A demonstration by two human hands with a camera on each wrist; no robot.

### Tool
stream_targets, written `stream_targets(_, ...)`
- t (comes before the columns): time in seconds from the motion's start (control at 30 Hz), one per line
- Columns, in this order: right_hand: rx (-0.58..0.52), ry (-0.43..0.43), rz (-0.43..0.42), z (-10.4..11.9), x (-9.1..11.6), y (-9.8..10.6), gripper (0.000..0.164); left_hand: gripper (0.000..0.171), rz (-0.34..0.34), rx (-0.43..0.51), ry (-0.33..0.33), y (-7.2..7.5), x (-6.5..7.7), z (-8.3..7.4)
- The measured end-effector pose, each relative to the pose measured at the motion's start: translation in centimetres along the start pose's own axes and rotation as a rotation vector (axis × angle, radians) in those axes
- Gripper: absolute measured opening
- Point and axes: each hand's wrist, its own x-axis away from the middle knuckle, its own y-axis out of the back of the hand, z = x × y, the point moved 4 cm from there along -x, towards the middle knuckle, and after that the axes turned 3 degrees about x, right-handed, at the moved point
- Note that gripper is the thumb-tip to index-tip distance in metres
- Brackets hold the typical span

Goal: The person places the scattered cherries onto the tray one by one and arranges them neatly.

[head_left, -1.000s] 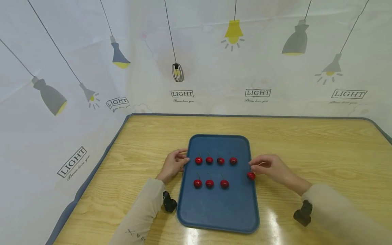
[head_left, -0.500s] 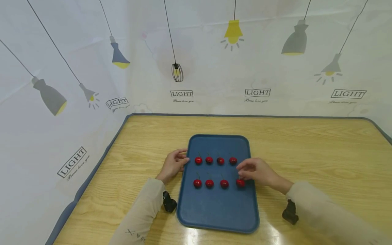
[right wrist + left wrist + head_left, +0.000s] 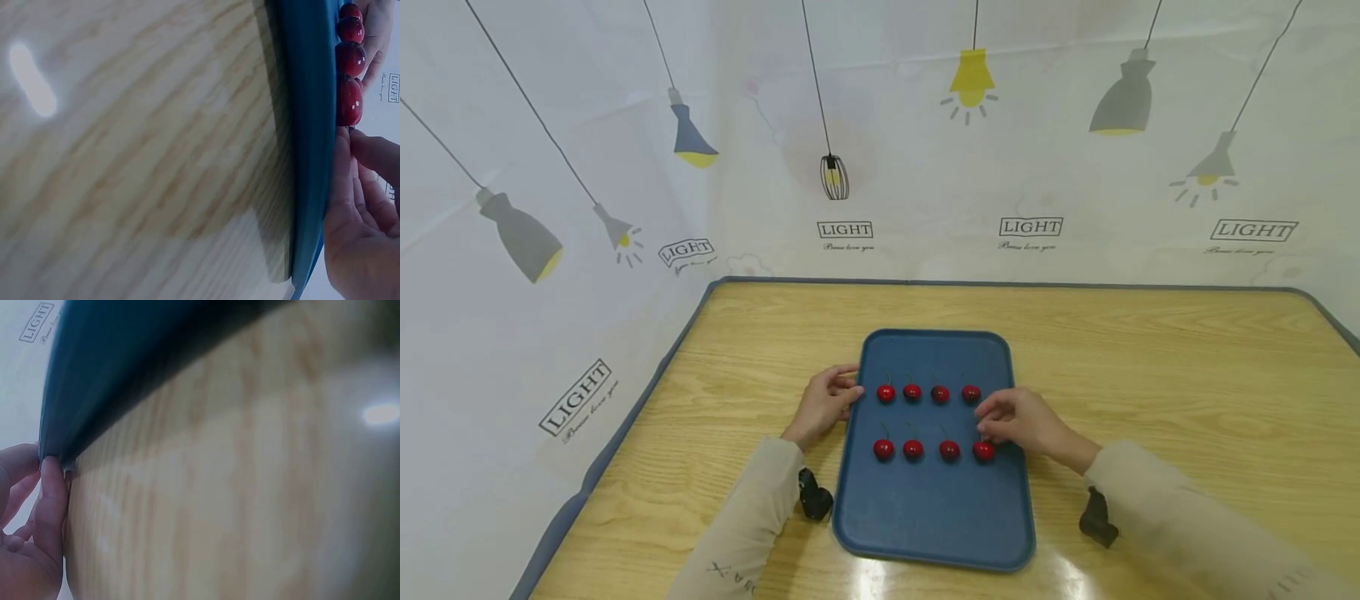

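My right hand (image 3: 1022,423) reaches over the right rim of a blue tray (image 3: 936,517). Thumb and fingers pinch the stem of a red cherry (image 3: 983,451) at the right end of the nearer row. From the right wrist view, that cherry (image 3: 349,103) sits just beyond the fingertips, low over the tray. My left hand (image 3: 823,404) holds the tray's left edge, thumb and finger at the rim (image 3: 53,434) in the left wrist view. Several more cherries with stems lie in two rows, a far-row cherry (image 3: 940,393) and a near-row cherry (image 3: 913,450) among them.
The tray lies on a light wooden table (image 3: 1187,375) with a dark blue edge. Behind and to the left stands a white wall covering (image 3: 917,167) printed with hanging lamps. A black wrist camera (image 3: 1099,518) sits under the right sleeve, another black wrist camera (image 3: 815,495) on the left.
My right hand has carried the cherry leftward from the tray's right rim to the end of the nearer row. The left hand and the other cherries have stayed put.
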Motion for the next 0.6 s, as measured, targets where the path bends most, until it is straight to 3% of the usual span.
stream_targets(0.1,0.025,-0.006,-0.007,0.0,-0.1,-0.2,0.013,0.042,-0.002,0.001,0.003,0.0,0.1,-0.2)
stream_targets(0.37,0.071,-0.028,-0.030,0.2,-0.4,-0.5,0.012,0.040,-0.037,-0.010,0.000,0.0,-1.1,1.8)
stream_targets(0.6,0.098,-0.061,-0.050,0.3,-0.5,-0.5,0.011,0.041,-0.036,-0.001,0.007,0.0,-0.8,1.4)
